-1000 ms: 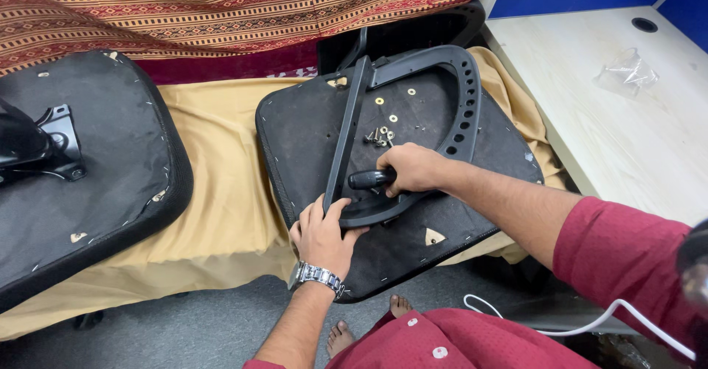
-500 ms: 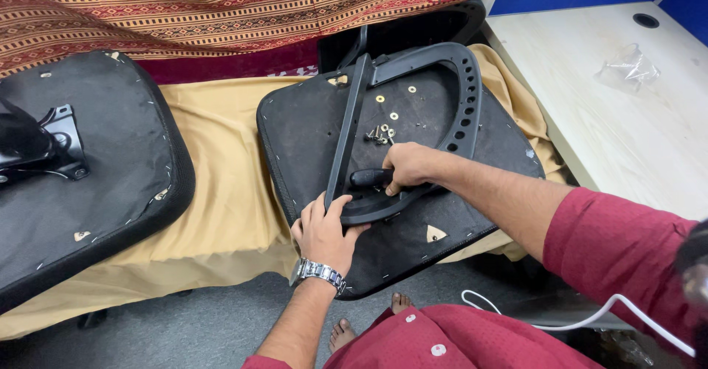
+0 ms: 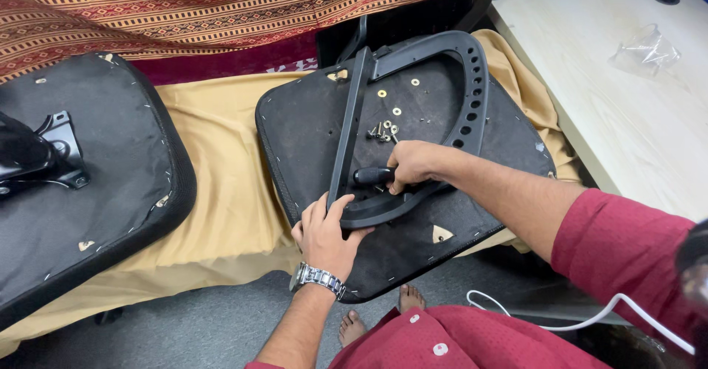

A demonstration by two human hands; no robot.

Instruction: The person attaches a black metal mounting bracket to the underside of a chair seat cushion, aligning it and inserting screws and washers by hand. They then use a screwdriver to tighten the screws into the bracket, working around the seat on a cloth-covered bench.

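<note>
Right hand (image 3: 411,164) was wrapped tight around a black tool handle (image 3: 371,175) driven into the armrest frame (image 3: 413,118), which lay on the upturned seat base (image 3: 310,129) over the tan cloth (image 3: 221,162). Left hand (image 3: 323,232) pinned the frame's lower corner, fingers half curled. Best bet was probably keeping the tool square and that corner pressed flat; no containers anywhere, the loose screws (image 3: 382,130) just sat bare on the base.

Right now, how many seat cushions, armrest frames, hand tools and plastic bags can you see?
Upturned black seat cushions: 2
Black armrest frames: 1
Black-handled tools, in the right hand: 1
Clear plastic bags: 1
Total: 5
</note>
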